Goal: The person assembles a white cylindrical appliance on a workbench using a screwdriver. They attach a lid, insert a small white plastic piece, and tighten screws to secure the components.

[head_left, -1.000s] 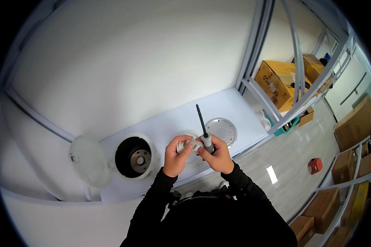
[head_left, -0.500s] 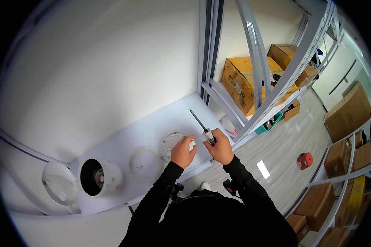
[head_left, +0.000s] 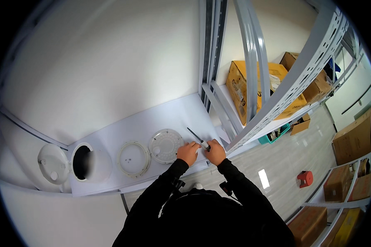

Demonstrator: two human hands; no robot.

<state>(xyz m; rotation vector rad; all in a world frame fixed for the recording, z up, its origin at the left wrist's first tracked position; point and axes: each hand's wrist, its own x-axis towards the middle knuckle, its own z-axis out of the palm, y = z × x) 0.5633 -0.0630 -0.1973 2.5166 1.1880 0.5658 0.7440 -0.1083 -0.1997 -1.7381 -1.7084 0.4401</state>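
My right hand (head_left: 215,152) is closed around the handle of a screwdriver (head_left: 205,145), whose dark shaft points away and to the left above the table. Close beside it, my left hand (head_left: 187,154) has its fingers pinched together; whatever is in them is mostly hidden. Just left of that hand lies a round, pale perforated disc (head_left: 166,144). A white ring (head_left: 147,162) rests beside the disc, with several tiny dark pieces (head_left: 128,159) inside its outline. Farther left, a white cylindrical appliance (head_left: 103,166) lies on its side, its dark opening toward an open round lid (head_left: 53,164).
The white table (head_left: 169,108) meets a wall at its back. On the right stands a grey metal rack (head_left: 282,88) holding a yellow carton (head_left: 236,82). A teal bin (head_left: 275,135) and a red stool (head_left: 305,179) are on the floor. Shelves with brown cartons (head_left: 338,181) line the far right.
My view has shifted, so the table things appear in slightly different places. The white piece seen in my left hand is now mostly hidden. The screwdriver stays in my right hand.
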